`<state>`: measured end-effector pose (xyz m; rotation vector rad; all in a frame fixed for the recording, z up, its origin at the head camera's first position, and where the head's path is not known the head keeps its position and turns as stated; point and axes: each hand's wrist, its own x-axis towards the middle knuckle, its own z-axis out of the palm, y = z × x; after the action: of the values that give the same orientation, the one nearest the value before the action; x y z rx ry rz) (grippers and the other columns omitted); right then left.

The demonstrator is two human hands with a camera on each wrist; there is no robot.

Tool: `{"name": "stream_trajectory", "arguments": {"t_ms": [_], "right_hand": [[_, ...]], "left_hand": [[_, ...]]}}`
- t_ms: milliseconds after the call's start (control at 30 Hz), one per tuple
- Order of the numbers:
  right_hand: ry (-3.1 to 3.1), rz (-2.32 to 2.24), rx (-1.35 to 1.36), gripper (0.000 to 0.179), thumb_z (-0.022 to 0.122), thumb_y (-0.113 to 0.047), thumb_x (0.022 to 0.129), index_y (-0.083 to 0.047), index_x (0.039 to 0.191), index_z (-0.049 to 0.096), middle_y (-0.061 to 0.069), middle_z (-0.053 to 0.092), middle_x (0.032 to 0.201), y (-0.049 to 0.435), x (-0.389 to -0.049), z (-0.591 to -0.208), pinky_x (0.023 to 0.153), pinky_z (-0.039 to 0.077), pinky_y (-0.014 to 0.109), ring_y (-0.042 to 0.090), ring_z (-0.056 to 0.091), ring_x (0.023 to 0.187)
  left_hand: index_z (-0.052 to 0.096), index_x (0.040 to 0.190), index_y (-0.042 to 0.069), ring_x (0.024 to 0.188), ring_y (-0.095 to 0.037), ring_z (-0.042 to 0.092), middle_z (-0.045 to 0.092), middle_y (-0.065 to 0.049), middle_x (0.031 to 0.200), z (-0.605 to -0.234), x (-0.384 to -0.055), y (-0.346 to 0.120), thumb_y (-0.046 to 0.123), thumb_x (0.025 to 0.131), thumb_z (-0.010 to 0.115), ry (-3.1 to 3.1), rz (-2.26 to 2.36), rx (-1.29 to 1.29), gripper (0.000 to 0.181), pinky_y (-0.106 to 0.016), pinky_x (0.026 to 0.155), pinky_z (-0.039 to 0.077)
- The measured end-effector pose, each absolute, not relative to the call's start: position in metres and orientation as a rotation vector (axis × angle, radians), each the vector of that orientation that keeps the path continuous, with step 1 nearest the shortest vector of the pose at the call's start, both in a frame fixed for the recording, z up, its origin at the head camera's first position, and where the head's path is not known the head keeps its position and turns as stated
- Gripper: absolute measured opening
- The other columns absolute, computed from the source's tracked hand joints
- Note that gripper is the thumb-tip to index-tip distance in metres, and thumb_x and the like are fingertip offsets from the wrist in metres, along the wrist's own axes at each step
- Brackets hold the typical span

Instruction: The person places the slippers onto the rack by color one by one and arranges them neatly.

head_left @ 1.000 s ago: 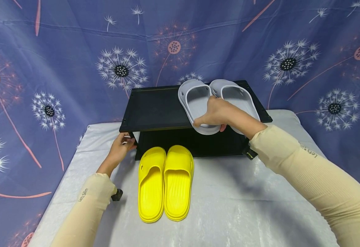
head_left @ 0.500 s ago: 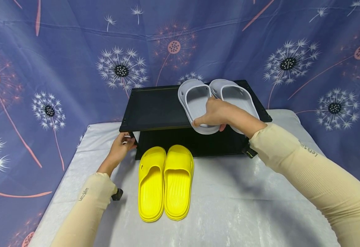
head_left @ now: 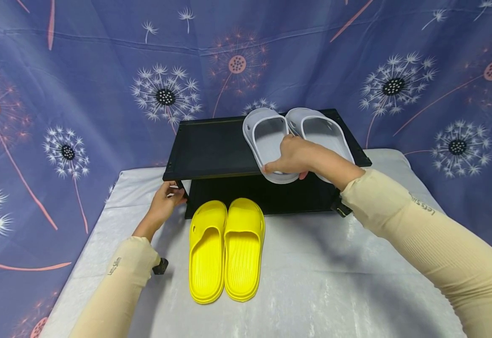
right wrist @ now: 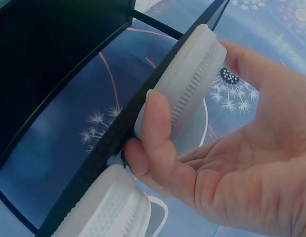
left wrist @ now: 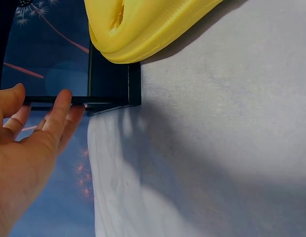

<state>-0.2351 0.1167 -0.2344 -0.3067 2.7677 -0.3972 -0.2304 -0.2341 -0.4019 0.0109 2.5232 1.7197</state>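
The left arm slants up from the bottom left of the head view, the left hand [head_left: 164, 204] beside the left end of the rack [head_left: 212, 148], left of centre. Its thumb and fingers grip a thin black bar of the rack's side; in the left wrist view the fingers lie on both sides of that bar.

The right arm reaches in from the lower right, angled up and to the left. The right hand [head_left: 295, 155], right of centre, grasps the heel end of one grey clog [head_left: 268, 143], thumb on its left edge, fingers on its right.

That clog is on the rack's top shelf, toe toward the top of the frame, next to the other grey clog [head_left: 323, 134]. Yellow slippers [head_left: 242, 258] lie side by side below, at lower centre on the pale cloth [head_left: 313, 286].
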Motion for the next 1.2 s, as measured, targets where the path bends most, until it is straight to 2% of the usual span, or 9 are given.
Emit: {"name": "stream_trajectory", "arguments": {"t_ms": [200, 500, 633, 767, 800, 867, 1000, 1133, 1200], "right_hand": [[2.762, -0.381, -0.318, 0.091, 0.065, -0.057, 0.084, 0.013, 0.132, 0.032, 0.025, 0.041, 0.125, 0.118, -0.234, -0.234, 0.049, 0.055, 0.030, 0.027, 0.062, 0.061], [2.761, -0.371, -0.332, 0.070, 0.059, -0.057, 0.089, 0.007, 0.115, 0.046, 0.019, 0.055, 0.102, 0.122, -0.229, -0.229, 0.053, 0.054, 0.033, 0.029, 0.063, 0.062], [2.785, -0.398, -0.294, 0.066, 0.054, -0.057, 0.092, 0.004, 0.115, 0.048, 0.018, 0.058, 0.102, 0.126, -0.228, -0.226, 0.061, 0.054, 0.035, 0.027, 0.063, 0.062], [2.838, -0.470, -0.302, 0.059, 0.053, -0.054, 0.094, 0.002, 0.109, 0.053, 0.018, 0.062, 0.092, 0.131, -0.226, -0.223, 0.067, 0.053, 0.040, 0.026, 0.064, 0.061], [2.857, -0.476, -0.315, 0.061, 0.052, -0.054, 0.094, 0.003, 0.114, 0.054, 0.018, 0.063, 0.089, 0.133, -0.226, -0.222, 0.070, 0.053, 0.040, 0.027, 0.065, 0.062], [2.892, -0.504, -0.338, 0.065, 0.051, -0.052, 0.095, 0.006, 0.125, 0.051, 0.024, 0.064, 0.102, 0.137, -0.224, -0.220, 0.081, 0.053, 0.046, 0.032, 0.067, 0.081], [2.959, -0.553, -0.383, 0.072, 0.051, -0.048, 0.097, 0.008, 0.141, 0.039, 0.027, 0.057, 0.122, 0.146, -0.221, -0.216, 0.096, 0.045, 0.055, 0.038, 0.060, 0.105], [3.031, -0.660, -0.418, 0.059, 0.052, -0.043, 0.097, 0.005, 0.132, 0.051, 0.025, 0.058, 0.118, 0.156, -0.218, -0.213, 0.088, 0.047, 0.053, 0.037, 0.056, 0.103], [3.074, -0.707, -0.436, 0.048, 0.053, -0.041, 0.097, 0.001, 0.118, 0.061, 0.023, 0.060, 0.109, 0.160, -0.217, -0.213, 0.080, 0.046, 0.049, 0.035, 0.054, 0.097]], "left_hand": [[0.034, 0.136, -0.002, 0.112, -0.044, 0.057, 0.045, -0.028, 0.124, -0.411, -0.235, -0.238, 0.015, 0.102, 0.047, 2.541, 1.722, 0.017, 0.040, -0.042, 0.099, 0.048], [0.036, 0.135, -0.001, 0.111, -0.042, 0.059, 0.045, -0.027, 0.123, -0.413, -0.234, -0.237, 0.015, 0.102, 0.048, 2.535, 1.733, -0.002, 0.038, -0.042, 0.098, 0.048], [0.036, 0.134, -0.001, 0.110, -0.042, 0.059, 0.046, -0.027, 0.123, -0.414, -0.235, -0.237, 0.015, 0.102, 0.048, 2.542, 1.742, -0.005, 0.038, -0.043, 0.098, 0.049], [0.036, 0.136, -0.001, 0.112, -0.043, 0.058, 0.045, -0.027, 0.125, -0.413, -0.235, -0.238, 0.015, 0.102, 0.048, 2.526, 1.749, -0.011, 0.039, -0.045, 0.099, 0.047], [0.036, 0.136, -0.001, 0.112, -0.044, 0.057, 0.044, -0.028, 0.125, -0.412, -0.235, -0.238, 0.014, 0.102, 0.048, 2.519, 1.751, -0.012, 0.039, -0.045, 0.100, 0.046], [0.035, 0.136, -0.002, 0.113, -0.045, 0.057, 0.044, -0.029, 0.126, -0.409, -0.234, -0.238, 0.013, 0.102, 0.047, 2.504, 1.754, -0.016, 0.039, -0.046, 0.101, 0.045], [0.034, 0.135, -0.005, 0.114, -0.047, 0.055, 0.043, -0.031, 0.125, -0.395, -0.226, -0.231, 0.008, 0.102, 0.046, 2.492, 1.747, -0.017, 0.037, -0.048, 0.102, 0.044], [0.035, 0.134, -0.007, 0.112, -0.047, 0.056, 0.044, -0.031, 0.123, -0.386, -0.219, -0.227, 0.007, 0.102, 0.045, 2.509, 1.730, 0.009, 0.037, -0.050, 0.100, 0.044], [0.035, 0.134, -0.007, 0.111, -0.046, 0.057, 0.045, -0.031, 0.122, -0.386, -0.219, -0.226, 0.008, 0.102, 0.045, 2.518, 1.725, 0.022, 0.037, -0.050, 0.099, 0.045]]}}
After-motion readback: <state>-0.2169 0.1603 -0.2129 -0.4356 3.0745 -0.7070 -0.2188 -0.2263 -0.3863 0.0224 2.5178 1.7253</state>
